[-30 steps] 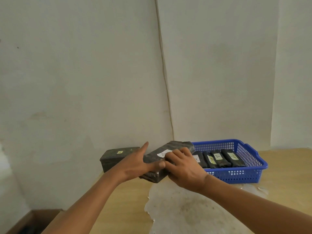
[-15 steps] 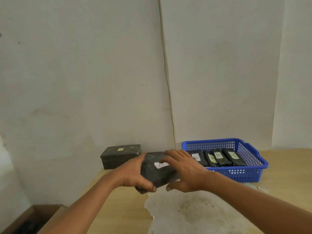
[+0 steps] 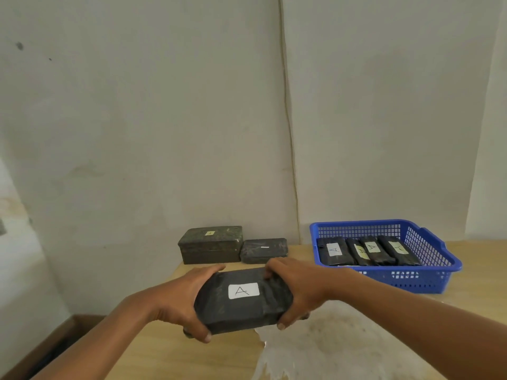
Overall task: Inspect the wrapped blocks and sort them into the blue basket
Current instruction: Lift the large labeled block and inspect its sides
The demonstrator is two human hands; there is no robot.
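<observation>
— Black-wrapped block (image 3: 242, 298), white "A" label (image 3: 243, 291) up, is what I have in the head view. It sits in front of me above the wooden table (image 3: 164, 352), long axis running left to right.

— How are the hands on it?

— My left hand (image 3: 181, 300) is curled round the left end, thumb underneath. My right hand (image 3: 297, 287) grips the right end, fingers over the top edge.

— And the target?

— Blue basket (image 3: 428, 272) lies to my right and a bit farther back, so the right hand is the nearer one. Four wrapped blocks (image 3: 367, 250) already lie in it side by side, long axes front to back. I judge mine needs a quarter turn to match.

— Anything left over?

— One smaller wrapped block (image 3: 264, 250) by the wall, just beside a dull metal box (image 3: 210, 244).
</observation>
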